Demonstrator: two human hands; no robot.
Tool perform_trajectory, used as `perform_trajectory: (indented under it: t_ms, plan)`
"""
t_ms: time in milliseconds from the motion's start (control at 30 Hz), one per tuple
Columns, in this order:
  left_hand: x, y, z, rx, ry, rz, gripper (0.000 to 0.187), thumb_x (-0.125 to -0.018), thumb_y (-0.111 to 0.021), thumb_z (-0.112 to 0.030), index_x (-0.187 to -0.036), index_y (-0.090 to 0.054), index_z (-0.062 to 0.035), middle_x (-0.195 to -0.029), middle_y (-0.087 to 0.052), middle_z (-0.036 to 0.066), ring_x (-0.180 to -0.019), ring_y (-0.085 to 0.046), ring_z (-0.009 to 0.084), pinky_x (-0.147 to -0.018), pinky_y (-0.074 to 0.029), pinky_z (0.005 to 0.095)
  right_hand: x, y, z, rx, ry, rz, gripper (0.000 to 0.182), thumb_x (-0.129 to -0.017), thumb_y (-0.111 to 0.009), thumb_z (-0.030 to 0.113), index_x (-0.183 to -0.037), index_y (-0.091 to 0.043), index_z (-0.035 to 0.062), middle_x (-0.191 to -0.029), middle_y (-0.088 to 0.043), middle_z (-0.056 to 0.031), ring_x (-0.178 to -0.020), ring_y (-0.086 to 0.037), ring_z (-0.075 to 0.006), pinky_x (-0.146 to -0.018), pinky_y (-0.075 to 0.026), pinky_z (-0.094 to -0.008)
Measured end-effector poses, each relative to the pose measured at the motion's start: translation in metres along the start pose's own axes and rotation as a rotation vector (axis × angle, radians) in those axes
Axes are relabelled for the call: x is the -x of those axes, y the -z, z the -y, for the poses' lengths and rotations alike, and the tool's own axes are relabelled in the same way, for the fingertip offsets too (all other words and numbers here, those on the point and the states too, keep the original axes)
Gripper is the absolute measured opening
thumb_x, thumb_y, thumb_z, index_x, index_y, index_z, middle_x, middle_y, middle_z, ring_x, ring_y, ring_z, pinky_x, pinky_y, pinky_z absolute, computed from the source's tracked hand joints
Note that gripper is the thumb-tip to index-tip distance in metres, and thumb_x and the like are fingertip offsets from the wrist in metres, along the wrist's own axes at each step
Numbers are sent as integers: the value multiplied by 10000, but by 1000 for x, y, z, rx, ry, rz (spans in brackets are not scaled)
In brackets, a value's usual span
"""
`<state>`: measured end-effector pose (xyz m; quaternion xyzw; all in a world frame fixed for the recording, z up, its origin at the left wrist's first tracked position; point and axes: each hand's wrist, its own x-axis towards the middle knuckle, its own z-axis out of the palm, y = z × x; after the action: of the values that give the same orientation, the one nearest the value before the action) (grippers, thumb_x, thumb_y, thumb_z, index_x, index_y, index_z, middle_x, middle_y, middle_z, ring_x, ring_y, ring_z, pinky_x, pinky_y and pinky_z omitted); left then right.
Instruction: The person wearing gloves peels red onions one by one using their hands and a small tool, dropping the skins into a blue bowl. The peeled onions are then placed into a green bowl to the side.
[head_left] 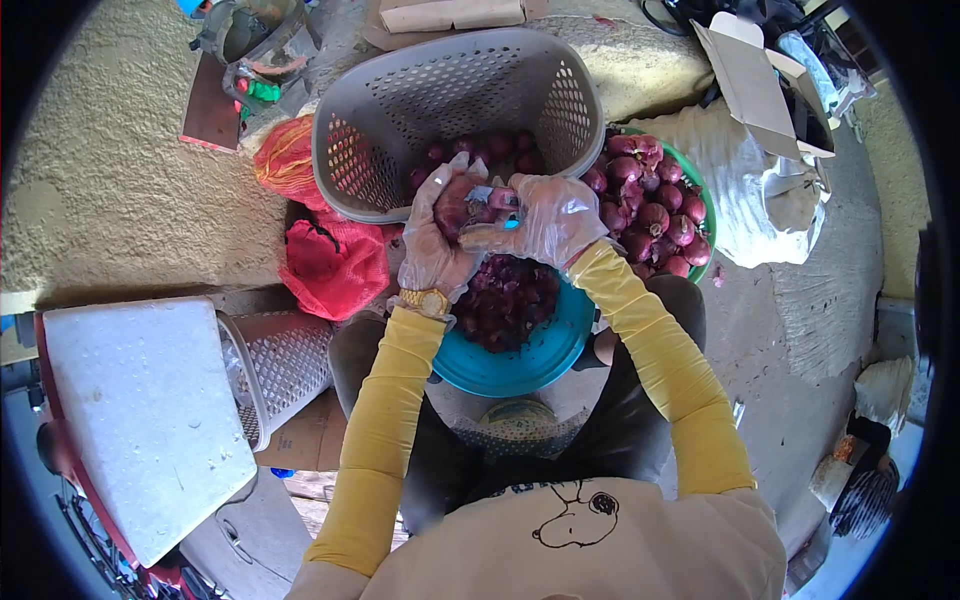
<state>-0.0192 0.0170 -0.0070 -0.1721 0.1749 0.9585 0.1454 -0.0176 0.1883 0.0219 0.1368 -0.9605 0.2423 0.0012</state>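
My left hand (437,235), in a clear plastic glove, is closed around a red onion (458,208). My right hand (562,217), gloved too, is closed against the onion's right side. A small bright blue piece (513,221) shows at its fingers, and a greyish blade-like bit (480,193) lies over the onion; the tool's full shape is hidden. Right below the hands sits a turquoise basin (478,375) with dark red onion skins (505,305) in it. Beyond them stands a grey perforated basket (440,75) with several red onions (497,148) at its bottom.
At the right, a green basin (712,215) is heaped with red onions (655,205), beside a white sack (745,190) and an open cardboard box (755,90). Red mesh bags (335,268) lie left of the basket. A white foam slab (140,410) and another basket (285,365) stand at the left.
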Motion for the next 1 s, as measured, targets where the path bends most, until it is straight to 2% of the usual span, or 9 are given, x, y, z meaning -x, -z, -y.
perform_trajectory:
  t_ms: [67, 133, 200, 333, 400, 633, 833, 900, 1000]
  plan:
    - [-3, 5, 2, 17, 24, 14, 275, -970, -673, -233, -1171, -676, -46, -1141, -728, 132, -1139, -645, 261, -1021, -523, 472, -1, -6, -2, 12, 15, -17, 831, -628, -748, 848, -910, -711, 67, -737, -705, -170, -739, -723, -367, -678, -578, -441]
    - [-6, 10, 5, 37, 51, 27, 278, -965, -673, -237, -1166, -678, -45, -1137, -728, 130, -1130, -645, 261, -1026, -522, 469, 0, -10, -1, 26, 3, -18, 826, -636, -744, 848, -909, -717, 69, -741, -708, -167, -740, -725, -360, -678, -578, -438]
    - [-9, 13, 10, 33, -76, -64, 300, -961, -668, -247, -1181, -673, -43, -1127, -725, 135, -1104, -647, 265, -1030, -521, 469, 0, -12, 1, 43, -3, -19, 821, -644, -739, 847, -908, -723, 70, -746, -712, -164, -740, -727, -354, -677, -579, -436]
    - [-12, 20, 14, 60, -125, -2, 303, -968, -655, -250, -1189, -670, -43, -1114, -721, 134, -1089, -649, 271, -1039, -518, 467, 1, -13, 9, -50, -76, 11, 782, -682, -730, 828, -912, -744, 81, -754, -716, -164, -746, -728, -356, -685, -581, -437]
    - [-14, 23, 13, 82, -152, 2, 316, -940, -655, -222, -1187, -657, -25, -1179, -678, 141, -1136, -619, 305, -1098, -484, 502, 4, -14, 10, -67, -97, 23, 767, -698, -724, 820, -923, -754, 87, -757, -717, -167, -747, -727, -361, -690, -581, -436]
    - [-11, 26, 17, 63, -230, -7, 254, -936, -662, -188, -1139, -666, -35, -1166, -679, 126, -1135, -616, 306, -1081, -493, 499, 9, -30, 9, -132, -103, -2, 713, -741, -721, 783, -960, -768, 107, -766, -718, -163, -777, -723, -366, -713, -575, -439]
    - [1, 7, -3, 35, -11, 57, 345, -953, -677, -193, -1265, -652, -47, -1267, -661, 151, -1207, -598, 319, -1078, -487, 486, -3, -15, -11, -107, -7, -10, 711, -709, -718, 816, -861, -748, 123, -742, -712, -152, -756, -716, -368, -698, -571, -437]
    - [3, 8, -9, -130, 71, 155, 385, -964, -680, -205, -1310, -634, -43, -1311, -643, 161, -1235, -586, 325, -1075, -485, 491, -3, -7, -11, -121, 16, -11, 739, -659, -719, 854, -808, -739, 131, -743, -719, -155, -751, -721, -362, -701, -578, -433]
    - [1, 11, -13, -249, 67, 117, 402, -968, -679, -210, -1322, -625, -28, -1329, -636, 165, -1270, -573, 327, -1075, -483, 497, -7, -9, -13, -71, 13, 26, 760, -628, -730, 865, -788, -729, 122, -730, -714, -155, -753, -724, -358, -710, -580, -438]
